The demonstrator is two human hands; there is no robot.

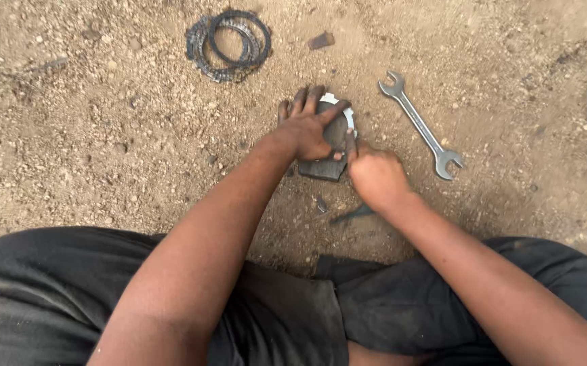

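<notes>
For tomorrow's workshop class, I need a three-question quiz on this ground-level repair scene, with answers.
1. True or false: the silver double-ended open spanner is held in a hand.
2. Which hand presses down on the dark flat metal part?
3. The stack of dark toothed rings lies: A) on the lap, B) on the sandy ground beyond the hands.

Key: 1 false; 2 left hand, while the right hand works at its edge; 3 B.

1. Ground [90, 129]: sandy brown, speckled with pale pebbles.
2. Rings [229, 44]: dark grey to black, with toothed rims.
3. Spanner [418, 125]: bright silver.
4. Block [324, 169]: dark grey.
5. Disc [347, 116]: pale silver-white edge, dark face.
6. Trousers [49, 291]: black, dusted with grey.
7. Scrap [321, 41]: rusty brown.
</notes>
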